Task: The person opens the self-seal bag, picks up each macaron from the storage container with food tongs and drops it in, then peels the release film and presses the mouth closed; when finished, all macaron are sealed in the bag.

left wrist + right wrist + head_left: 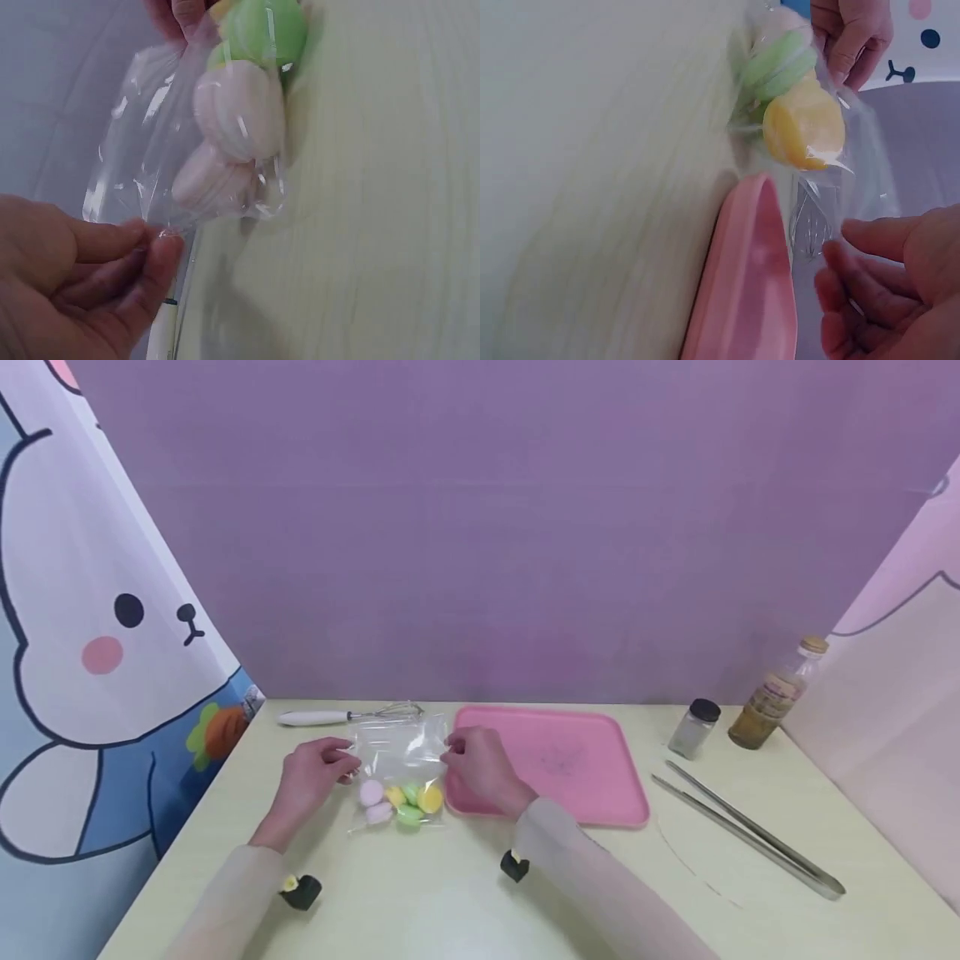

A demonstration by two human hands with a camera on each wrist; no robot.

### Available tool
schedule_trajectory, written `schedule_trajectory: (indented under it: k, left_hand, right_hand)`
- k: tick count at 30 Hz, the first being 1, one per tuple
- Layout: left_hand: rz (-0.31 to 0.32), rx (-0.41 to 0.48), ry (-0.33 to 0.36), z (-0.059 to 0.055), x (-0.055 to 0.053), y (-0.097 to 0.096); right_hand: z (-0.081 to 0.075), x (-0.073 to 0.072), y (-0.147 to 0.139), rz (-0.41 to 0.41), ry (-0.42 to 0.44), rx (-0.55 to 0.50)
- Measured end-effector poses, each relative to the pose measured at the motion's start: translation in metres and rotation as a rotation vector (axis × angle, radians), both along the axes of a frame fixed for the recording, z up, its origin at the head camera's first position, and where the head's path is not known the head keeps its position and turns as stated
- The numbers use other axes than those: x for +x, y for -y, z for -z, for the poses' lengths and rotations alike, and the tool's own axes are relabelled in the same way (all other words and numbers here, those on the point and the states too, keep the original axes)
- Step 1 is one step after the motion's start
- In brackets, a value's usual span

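Note:
A clear plastic bag (401,752) with several pastel macarons in its lower part hangs between both hands. In the left wrist view, the pink macarons (238,111) are nearest the left hand and a green macaron (266,30) lies beyond. The right wrist view shows a yellow macaron (804,124) on the bag's near side. The left hand (315,775) pinches the bag's left edge between thumb and forefinger. At the opposite edge, the right hand (483,767) has thumb and forefinger close together on the film, above the pink tray's left side.
The pink tray (630,806) lies right of the bag. A whisk (322,717) with a white handle lies behind the bag. Further right are a black-lidded jar (692,731), a corked bottle (772,702) and metal tongs (750,835). A purple wall backs the table.

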State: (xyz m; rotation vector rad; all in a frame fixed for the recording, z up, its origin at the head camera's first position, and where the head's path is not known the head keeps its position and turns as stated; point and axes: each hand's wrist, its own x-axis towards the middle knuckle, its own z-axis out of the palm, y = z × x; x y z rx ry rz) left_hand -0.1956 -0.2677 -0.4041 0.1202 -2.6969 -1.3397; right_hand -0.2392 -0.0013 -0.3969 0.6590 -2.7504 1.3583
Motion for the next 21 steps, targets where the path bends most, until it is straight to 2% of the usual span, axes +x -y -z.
schedule_trajectory:
  k: [4,7,10,15,18,21]
  left_hand:
    - [0.026,-0.115,0.052,0.000,-0.003,-0.004]
    - [0.037,-0.170,0.042,-0.003,0.001,-0.005]
    - [0.049,-0.203,-0.015,-0.006,0.008,-0.007]
    - [0.108,-0.315,-0.183,-0.013,0.025,-0.014]
    - [0.150,-0.464,-0.256,-0.018,0.039,-0.017]
    - [0.182,-0.629,-0.298,-0.020,0.054,-0.016]
  right_hand:
    - [0.002,-0.001,-0.008,0.023,-0.024,0.083]
    - [0.001,0.002,-0.018,0.003,-0.080,0.138]
    - [-0.002,0.008,-0.031,-0.024,-0.121,0.185]
    - [-0.012,0.027,-0.064,-0.074,-0.217,0.243]
    - [-0.015,0.041,-0.089,-0.104,-0.349,0.276]
    - [-0.014,0.056,-0.116,-0.101,-0.458,0.321]
